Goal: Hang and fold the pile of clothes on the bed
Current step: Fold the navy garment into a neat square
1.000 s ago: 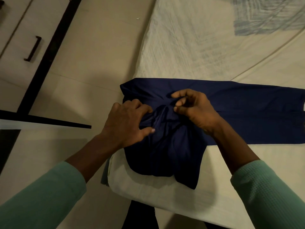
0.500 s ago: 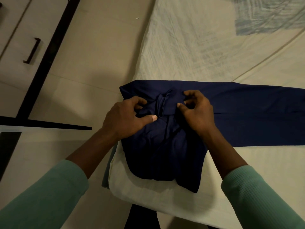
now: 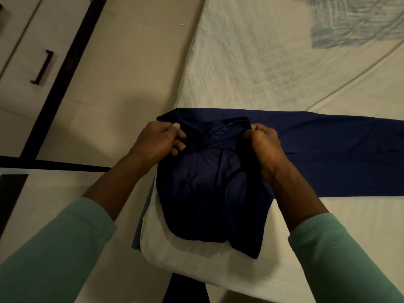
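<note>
Head view: A navy garment lies on the near corner of the bed, on the pale sheet. One long flat section of it runs to the right and leaves the frame at the right edge. The nearer section is bunched and creased, and its lower end reaches close to the corner of the mattress. The left hand sits at the left side of the bunched upper portion, with the fingers curled and the thumb pressed down, gripping a fold of the fabric. The right hand sits at the right side of the same portion, fingers curled inward, gripping a second fold. The two hands are near each other but apart, with gathered cloth between them. Both forearms enter from the bottom of the frame in light green sleeves. A blue-grey patterned patch shows on the sheet at the far right. Left of the bed is the tiled floor, and beyond it a cabinet front with a dark handle.
</note>
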Demonstrator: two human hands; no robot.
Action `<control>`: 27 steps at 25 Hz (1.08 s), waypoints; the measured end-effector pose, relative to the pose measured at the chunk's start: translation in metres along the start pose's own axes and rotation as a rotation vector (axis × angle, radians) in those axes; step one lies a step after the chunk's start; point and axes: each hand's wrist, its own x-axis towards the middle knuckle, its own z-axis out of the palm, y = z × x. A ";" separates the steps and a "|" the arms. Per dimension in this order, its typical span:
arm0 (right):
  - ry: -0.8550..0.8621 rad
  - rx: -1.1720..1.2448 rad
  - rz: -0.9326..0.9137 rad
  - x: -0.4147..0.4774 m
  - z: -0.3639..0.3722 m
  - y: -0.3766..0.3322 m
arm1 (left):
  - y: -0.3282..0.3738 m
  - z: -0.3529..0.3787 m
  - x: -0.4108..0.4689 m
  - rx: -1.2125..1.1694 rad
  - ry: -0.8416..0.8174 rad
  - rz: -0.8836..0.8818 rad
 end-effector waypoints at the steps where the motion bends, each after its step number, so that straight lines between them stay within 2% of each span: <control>1: 0.002 -0.001 0.021 -0.001 0.001 -0.004 | 0.003 -0.003 0.001 0.017 -0.055 -0.017; 3: -0.006 -0.051 0.062 0.005 0.006 -0.007 | 0.007 -0.008 -0.002 0.091 -0.175 0.009; 6: 0.067 -0.138 0.050 0.020 0.016 -0.005 | 0.007 -0.004 -0.009 0.552 -0.267 0.087; 7: 0.081 -0.136 0.052 0.026 0.018 -0.002 | 0.005 0.002 -0.013 0.713 -0.223 0.152; 9: 0.130 -0.147 0.059 0.029 0.021 0.000 | -0.003 0.017 -0.014 0.913 -0.005 0.342; 11: 0.163 -0.170 0.062 0.027 0.024 -0.004 | -0.010 0.025 -0.012 0.865 0.202 0.504; 12: 0.182 -0.198 0.067 0.025 0.024 -0.003 | -0.011 0.025 -0.011 0.759 0.251 0.483; 15: 0.208 -0.258 0.074 0.027 0.022 0.002 | -0.003 0.018 0.000 0.449 0.196 0.201; 18: 0.216 -0.275 0.068 0.029 0.021 0.000 | 0.007 0.013 0.009 0.324 0.165 -0.016; 21: 0.223 -0.307 0.077 0.027 0.023 -0.002 | 0.017 0.008 0.008 0.283 0.084 -0.099; 23: 0.226 -0.322 0.086 0.025 0.025 -0.004 | 0.017 0.009 0.005 0.416 0.022 -0.054; 25: 0.227 -0.324 0.070 0.024 0.025 0.000 | 0.012 0.014 0.004 0.558 0.086 0.002; 27: 0.230 -0.297 0.026 0.023 0.026 0.005 | 0.008 0.017 0.005 0.524 0.166 0.022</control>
